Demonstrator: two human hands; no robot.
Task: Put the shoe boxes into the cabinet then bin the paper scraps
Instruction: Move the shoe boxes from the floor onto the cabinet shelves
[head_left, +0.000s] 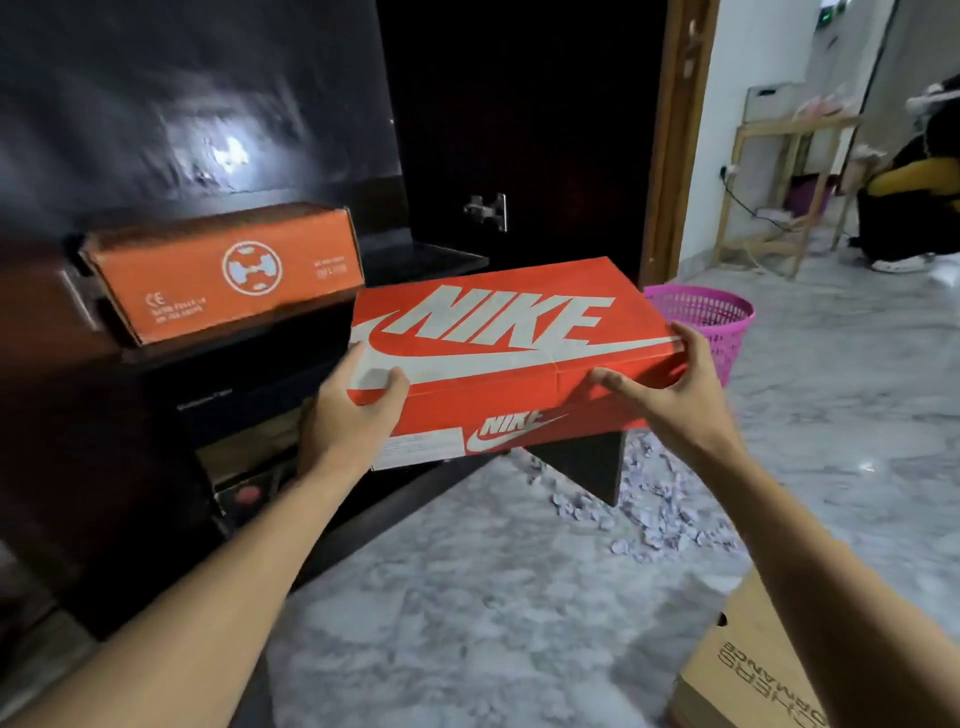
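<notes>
Nike shoe box (511, 353), red-orange with white lettering, is held in the air in front of the dark cabinet (156, 441). Its long axis runs from lower left to upper right, and the labelled short end faces me. The lid is shut, logo uppermost. My left hand (353, 410) grasps the near-left corner, thumb on the lid. My right hand (670, 389) clasps the near-right corner, fingers spread over the lid edge and side. A second orange box (228, 273) rests on a cabinet shelf, long side outward, tilted slightly. Paper scraps (654, 514) lie scattered on the marble floor (493, 597) below. A pink basket (711, 322) stands just beyond the held box. A brown carton (748, 670) sits at lower right.
</notes>
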